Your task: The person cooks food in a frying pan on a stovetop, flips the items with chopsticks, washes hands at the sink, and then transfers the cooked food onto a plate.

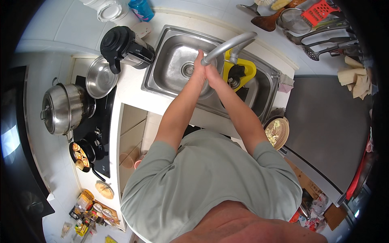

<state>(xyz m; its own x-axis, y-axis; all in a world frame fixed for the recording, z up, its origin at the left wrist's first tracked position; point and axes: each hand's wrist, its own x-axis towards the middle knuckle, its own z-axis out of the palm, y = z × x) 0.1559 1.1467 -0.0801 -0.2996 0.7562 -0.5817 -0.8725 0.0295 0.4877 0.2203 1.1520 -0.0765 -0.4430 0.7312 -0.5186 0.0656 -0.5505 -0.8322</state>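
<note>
Both my hands are together below the spout of the curved metal faucet (226,45), over the stainless steel sink (170,57). My left hand (199,68) and my right hand (213,76) touch one another, and no object shows in either; the faucet tip partly covers them. Which arm belongs to which side follows from the sleeves. Beneath the hands, the rim of a round, shiny vessel seems to show in the basin. A yellow strainer basket (250,68) with dark things in it sits in the right-hand basin.
Left of the sink stand a black-lidded jug (130,48) and a steel bowl (101,77). A steel pot (63,106) and a frying pan with food (80,155) are on the black cooktop (104,130). A beige colander (284,133) sits at right; utensils hang above.
</note>
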